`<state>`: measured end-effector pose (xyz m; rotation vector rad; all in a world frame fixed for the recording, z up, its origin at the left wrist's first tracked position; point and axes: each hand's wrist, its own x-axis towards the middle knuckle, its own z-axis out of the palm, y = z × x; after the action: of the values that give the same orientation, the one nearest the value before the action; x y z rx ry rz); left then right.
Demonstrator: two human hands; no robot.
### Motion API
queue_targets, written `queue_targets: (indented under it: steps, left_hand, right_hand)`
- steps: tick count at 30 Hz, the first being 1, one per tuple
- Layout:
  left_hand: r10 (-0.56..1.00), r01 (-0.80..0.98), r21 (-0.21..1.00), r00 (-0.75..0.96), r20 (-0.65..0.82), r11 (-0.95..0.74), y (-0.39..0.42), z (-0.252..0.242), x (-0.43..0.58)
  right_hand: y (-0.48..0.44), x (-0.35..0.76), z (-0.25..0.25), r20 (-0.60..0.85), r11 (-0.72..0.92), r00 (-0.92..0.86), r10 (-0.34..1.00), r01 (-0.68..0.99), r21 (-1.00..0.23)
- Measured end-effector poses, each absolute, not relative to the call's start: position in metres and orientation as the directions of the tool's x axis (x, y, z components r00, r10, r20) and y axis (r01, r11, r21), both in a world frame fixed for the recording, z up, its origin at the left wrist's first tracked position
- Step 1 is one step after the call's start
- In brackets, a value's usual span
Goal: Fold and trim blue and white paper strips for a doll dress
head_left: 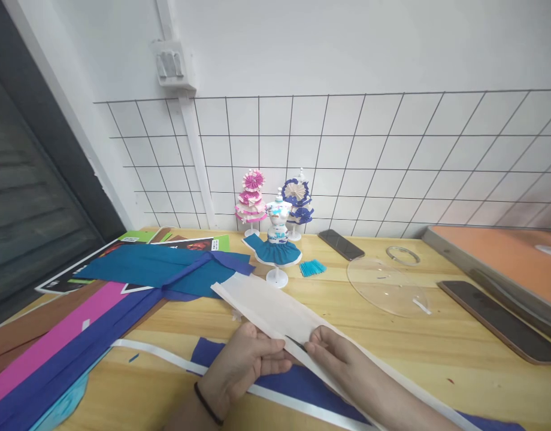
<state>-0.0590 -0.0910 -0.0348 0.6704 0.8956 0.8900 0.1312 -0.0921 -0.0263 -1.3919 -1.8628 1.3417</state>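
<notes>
Wooden surface against a white wall with a wire grid; two hands work a white paper strip.

Near edge: left hand and right hand meet at the white paper strip, fingers pinching its edge, apparently to hold a fold flat; fold line itself hidden by fingertips. Blue paper lies beneath, cut off at frame bottom. Farther: coloured sheets left, a small dress-form model, clear dome, phone.

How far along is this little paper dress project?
Two small mannequins at the back, pink and blue, already wear finished pleated paper dresses. The front mannequin has a teal skirt. In hand: left hand and right hand pinch a white paper strip. The coloured paper sheets lie uncut.
</notes>
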Motion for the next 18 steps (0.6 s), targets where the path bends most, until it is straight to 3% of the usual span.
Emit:
queue_targets:
  steps: [18]
  left_hand:
    - [0.861,-0.301,0.818,0.315,-0.400,0.490,-0.0917,-0.0336,-0.0578]
  right_hand:
    - [-0.0867,0.1229,-0.0242,-0.163,0.022,-0.428,0.889,0.396,-0.918]
